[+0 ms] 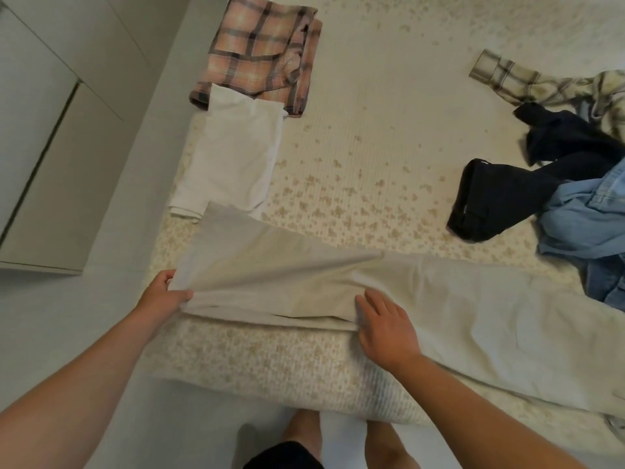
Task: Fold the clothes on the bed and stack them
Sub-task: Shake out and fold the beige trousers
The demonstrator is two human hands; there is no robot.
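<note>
Beige cotton trousers point(338, 286) lie across the near edge of the floral-print bed point(355, 157). Left hand point(159, 296) pinches the leg end, its grip clamped on the cloth; right hand point(385, 326) presses flat, fingers straight. Folded white shirt point(233, 154) and pink plaid shirt point(260, 52) lie beyond; unfolded dark and denim clothes point(558, 184) sit right.
</note>
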